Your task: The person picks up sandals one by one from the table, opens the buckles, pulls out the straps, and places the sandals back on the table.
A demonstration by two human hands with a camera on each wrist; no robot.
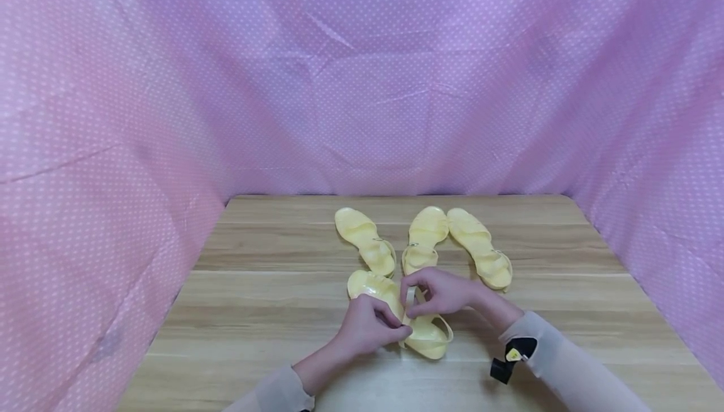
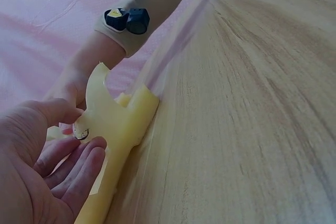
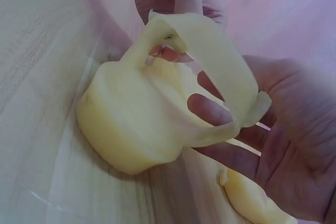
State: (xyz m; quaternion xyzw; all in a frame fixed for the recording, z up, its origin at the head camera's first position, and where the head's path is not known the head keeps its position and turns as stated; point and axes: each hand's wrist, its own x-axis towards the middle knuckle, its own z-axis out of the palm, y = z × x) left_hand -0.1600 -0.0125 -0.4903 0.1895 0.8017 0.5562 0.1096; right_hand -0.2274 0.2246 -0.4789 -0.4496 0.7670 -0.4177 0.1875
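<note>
A pale yellow jelly sandal point(image 1: 425, 335) lies on the wooden table point(image 1: 254, 311) close in front of me, with both hands on its ankle strap point(image 1: 410, 299). My left hand point(image 1: 393, 324) pinches the strap by its small metal buckle point(image 2: 80, 131), thumb on top and fingers beneath. My right hand point(image 1: 413, 292) holds the other part of the strap, which loops over its fingers point(image 3: 210, 109) in the right wrist view. The sandal's heel point(image 3: 131, 124) rests on the table. Left fingertips point(image 3: 167, 52) show at the top of the strap loop.
Three more yellow sandals lie just beyond the hands: one at the left point(image 1: 366, 241), one in the middle point(image 1: 424, 239), one at the right point(image 1: 481, 247). Pink dotted cloth point(image 1: 113, 148) walls in the table on the left, back and right.
</note>
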